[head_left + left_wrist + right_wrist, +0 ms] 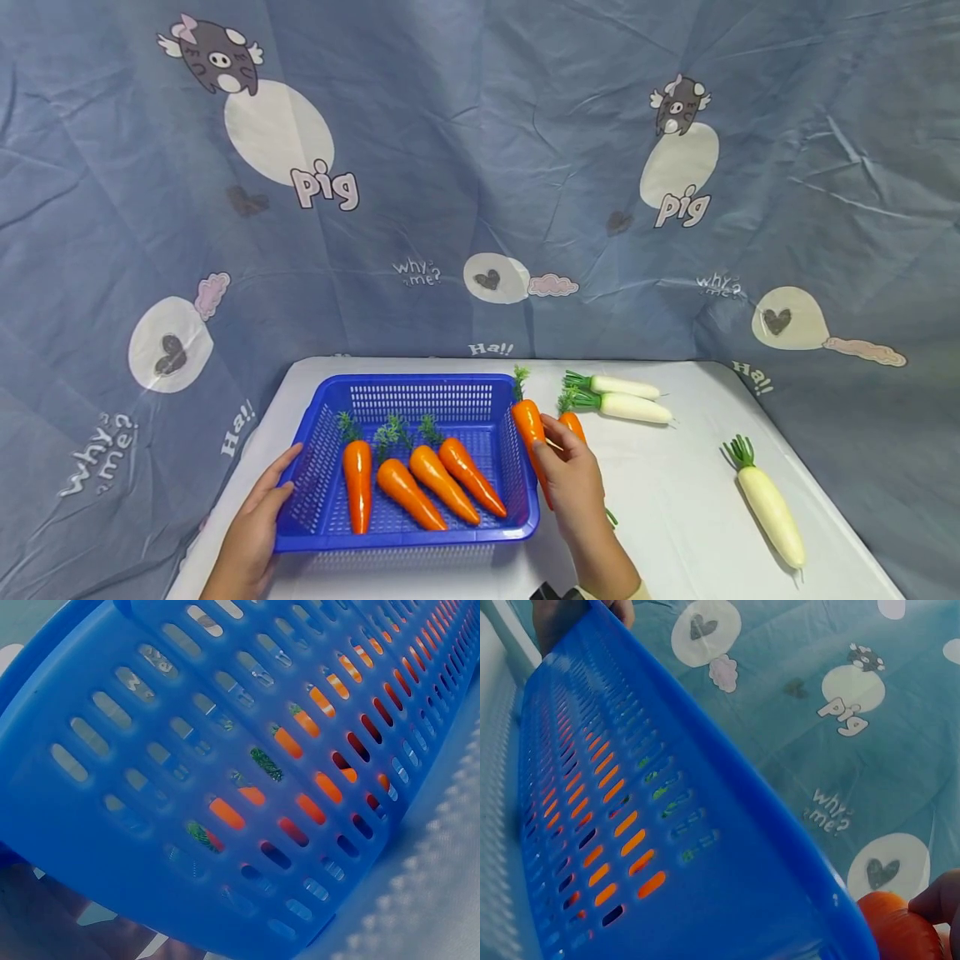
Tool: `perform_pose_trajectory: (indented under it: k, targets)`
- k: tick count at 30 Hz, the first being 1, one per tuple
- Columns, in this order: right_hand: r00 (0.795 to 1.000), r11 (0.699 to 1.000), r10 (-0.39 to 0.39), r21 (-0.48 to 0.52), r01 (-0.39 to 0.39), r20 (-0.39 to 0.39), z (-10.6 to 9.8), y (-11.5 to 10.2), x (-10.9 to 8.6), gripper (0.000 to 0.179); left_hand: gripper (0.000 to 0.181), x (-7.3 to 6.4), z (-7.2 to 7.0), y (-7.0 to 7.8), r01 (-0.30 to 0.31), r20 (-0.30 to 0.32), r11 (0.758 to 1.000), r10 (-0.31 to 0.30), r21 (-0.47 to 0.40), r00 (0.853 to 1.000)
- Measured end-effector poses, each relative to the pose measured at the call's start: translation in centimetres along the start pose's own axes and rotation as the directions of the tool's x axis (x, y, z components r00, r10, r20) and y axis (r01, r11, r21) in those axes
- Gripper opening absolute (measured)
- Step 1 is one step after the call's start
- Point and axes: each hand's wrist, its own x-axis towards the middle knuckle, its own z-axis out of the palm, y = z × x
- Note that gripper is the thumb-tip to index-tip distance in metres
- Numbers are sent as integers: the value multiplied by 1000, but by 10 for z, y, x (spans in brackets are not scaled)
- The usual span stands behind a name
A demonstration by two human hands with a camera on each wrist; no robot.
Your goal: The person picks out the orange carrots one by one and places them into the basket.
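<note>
A blue plastic basket point(420, 540) with slotted sides holds several orange carrots point(358, 483) with green tops. At its left side my left hand point(251, 533) grips the rim. My right hand point(573, 475) pinches another carrot point(528, 423), upright along the outside of the basket's right rim, its green top pointing away from me. In the right wrist view the thumb presses on this orange carrot point(900, 930) beside the basket rim point(780, 817). One more carrot point(572, 425) lies just beyond the right hand, partly hidden by it.
Two white radishes point(636, 407) with green leaves lie side by side at the back right of the white table point(675, 500). A third radish point(772, 517) lies near the right edge. Behind the table hangs a blue printed cloth point(480, 183). A bit of green leaf point(611, 518) shows beside the right wrist.
</note>
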Motion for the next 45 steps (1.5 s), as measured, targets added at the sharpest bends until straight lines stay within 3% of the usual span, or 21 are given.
perform_pose_trajectory:
  k: [10,25,34,45]
  targets:
    - [1000,999,-23,44,23,13,7,-6,-2,42,55,-2,-1,-2,-26,14,1000,26,2,1000]
    - [1000,998,-26,62,26,-5,17,-13,-5,40,55,-3,0,0,-11,14,1000,11,-9,1000]
    - [999,998,-43,35,44,-22,22,-13,-4,39,54,-4,0,-1,-58,18,998,59,-23,998]
    - [998,998,-55,-20,55,-21,24,-11,-5,38,54,-4,0,-1,-46,14,999,46,-20,999]
